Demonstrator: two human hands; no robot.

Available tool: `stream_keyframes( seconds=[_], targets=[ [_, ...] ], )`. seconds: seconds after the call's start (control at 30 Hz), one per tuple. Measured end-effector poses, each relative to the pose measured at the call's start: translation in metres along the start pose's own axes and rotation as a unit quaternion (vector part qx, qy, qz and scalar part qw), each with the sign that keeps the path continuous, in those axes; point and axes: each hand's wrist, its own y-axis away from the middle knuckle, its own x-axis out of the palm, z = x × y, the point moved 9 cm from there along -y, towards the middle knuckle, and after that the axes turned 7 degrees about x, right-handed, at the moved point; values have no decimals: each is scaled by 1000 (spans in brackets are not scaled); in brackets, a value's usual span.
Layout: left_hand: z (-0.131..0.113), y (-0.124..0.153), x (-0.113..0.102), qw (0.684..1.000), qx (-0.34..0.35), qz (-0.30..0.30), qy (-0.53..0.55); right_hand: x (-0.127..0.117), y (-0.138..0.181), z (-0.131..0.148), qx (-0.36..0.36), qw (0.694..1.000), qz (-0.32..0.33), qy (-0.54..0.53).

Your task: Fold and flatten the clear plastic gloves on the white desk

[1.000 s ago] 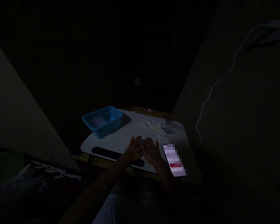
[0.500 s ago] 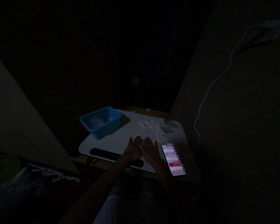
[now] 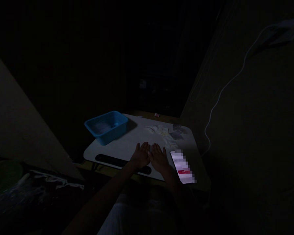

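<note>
Left hand: flat, palm down on the white table, fingers spread and straight, holding nothing.
Right hand: flat beside the left, thumbs nearly touching, also holding nothing.
Phone: lit, lying just right of the right hand at the table's near edge.
Small packets: scattered past the fingertips, near the far right corner.
Blue tub: on the far left corner, well apart from both hands.
Dark strip: runs along the near edge, under the wrists.
Room: very dark; a white cable hangs at right.
</note>
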Motion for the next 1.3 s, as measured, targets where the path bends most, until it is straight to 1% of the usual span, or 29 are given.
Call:
stream_keyframes(
  seconds=[0.3, 0.63, 0.8, 0.9, 1.0, 1.17, 1.3],
  targets=[
    [1, 0, -1, 1000, -6, 11, 8, -1, 1, 1, -7, 1000, -8, 10],
    [2, 1, -4, 1000, -14, -1, 14, -2, 1, 1, -2, 1000, 5, -2],
    [8, 2, -6, 998, -42, -1, 36, -3, 2, 1, -2, 1000, 6, 0],
    [15, 3, -6, 996, -79, -1, 42, -1, 1, 1, 2, 1000, 12, 4],
    [18, 4, -7, 994, -106, -7, 32, -2, 0, 1, 7, 1000, 4, 5],
    [20, 5, -6, 992, -121, -12, 24, -3, 1, 1, 14, 1000, -12, 7],
    [20, 4, -4, 992, -124, -11, 28, -4, 1, -4, 38, 999, -21, 11]
  ],
)
